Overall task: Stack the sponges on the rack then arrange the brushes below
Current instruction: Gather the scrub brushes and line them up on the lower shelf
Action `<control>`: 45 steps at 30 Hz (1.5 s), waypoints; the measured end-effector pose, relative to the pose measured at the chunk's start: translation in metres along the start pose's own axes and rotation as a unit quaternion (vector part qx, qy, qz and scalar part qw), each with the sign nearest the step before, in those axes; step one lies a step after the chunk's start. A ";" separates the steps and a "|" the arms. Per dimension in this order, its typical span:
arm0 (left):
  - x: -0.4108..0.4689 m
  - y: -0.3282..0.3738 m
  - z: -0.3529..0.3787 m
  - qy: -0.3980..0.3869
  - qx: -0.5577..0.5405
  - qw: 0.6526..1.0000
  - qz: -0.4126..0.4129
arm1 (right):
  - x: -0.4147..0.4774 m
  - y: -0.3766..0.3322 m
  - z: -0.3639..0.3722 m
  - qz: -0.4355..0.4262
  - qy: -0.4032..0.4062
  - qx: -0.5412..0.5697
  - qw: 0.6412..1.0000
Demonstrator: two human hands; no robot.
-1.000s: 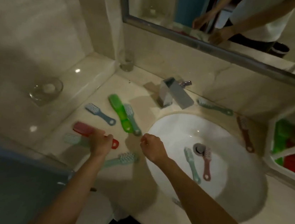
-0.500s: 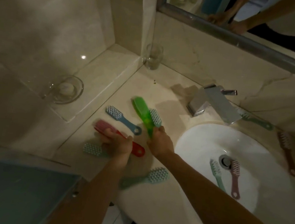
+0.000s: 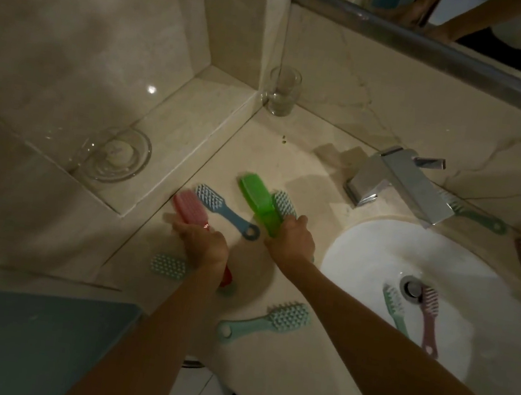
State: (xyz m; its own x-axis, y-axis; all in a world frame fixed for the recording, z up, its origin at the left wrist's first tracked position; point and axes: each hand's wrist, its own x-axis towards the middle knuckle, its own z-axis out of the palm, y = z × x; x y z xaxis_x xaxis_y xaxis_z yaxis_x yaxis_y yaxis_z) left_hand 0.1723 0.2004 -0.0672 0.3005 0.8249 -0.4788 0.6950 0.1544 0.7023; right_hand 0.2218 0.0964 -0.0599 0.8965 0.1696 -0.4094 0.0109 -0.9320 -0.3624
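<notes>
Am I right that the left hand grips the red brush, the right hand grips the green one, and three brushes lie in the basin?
Not quite: the head view shows two brushes in the basin, a mint brush and a pink brush. The left hand does grip the red brush, the right hand the green brush.

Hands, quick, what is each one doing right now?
Left hand: closed on the red brush.
Right hand: closed on the green brush.

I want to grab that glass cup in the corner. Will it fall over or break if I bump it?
The glass cup stands upright and looks taller than wide, so a bump near its rim could probably tip it. It looks like clear glass on a hard stone counter, so a fall might crack it. On its side, its round shape would likely roll.
</notes>
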 end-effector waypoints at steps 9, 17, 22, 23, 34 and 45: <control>-0.015 0.015 -0.018 0.019 -0.013 0.997 0.070 | -0.012 0.008 -0.010 -0.011 -0.012 -0.030 0.999; -0.066 0.035 -0.018 -0.076 -0.015 0.975 0.209 | -0.051 0.053 -0.057 -0.010 0.058 0.105 0.993; -0.131 0.045 0.008 -0.209 0.024 0.917 0.339 | -0.091 0.110 -0.089 0.049 0.153 0.177 0.971; -0.146 0.046 0.015 -0.231 0.034 0.904 0.357 | -0.101 0.123 -0.095 0.060 0.176 0.194 0.963; -0.327 0.004 0.111 -0.460 0.155 0.757 0.438 | -0.213 0.297 -0.135 0.223 0.350 0.290 0.863; -0.480 -0.018 0.209 -0.579 0.179 0.675 0.421 | -0.259 0.446 -0.171 0.340 0.345 0.277 0.830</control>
State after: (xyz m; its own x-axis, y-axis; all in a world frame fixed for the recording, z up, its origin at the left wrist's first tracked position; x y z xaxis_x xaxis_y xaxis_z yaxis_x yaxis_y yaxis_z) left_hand 0.1515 -0.3118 0.0397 0.8523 -0.4716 -0.2261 0.0107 -0.4166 0.9090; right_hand 0.0704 -0.4183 0.0277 0.6541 -0.7370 -0.1701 -0.6360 -0.4142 -0.6512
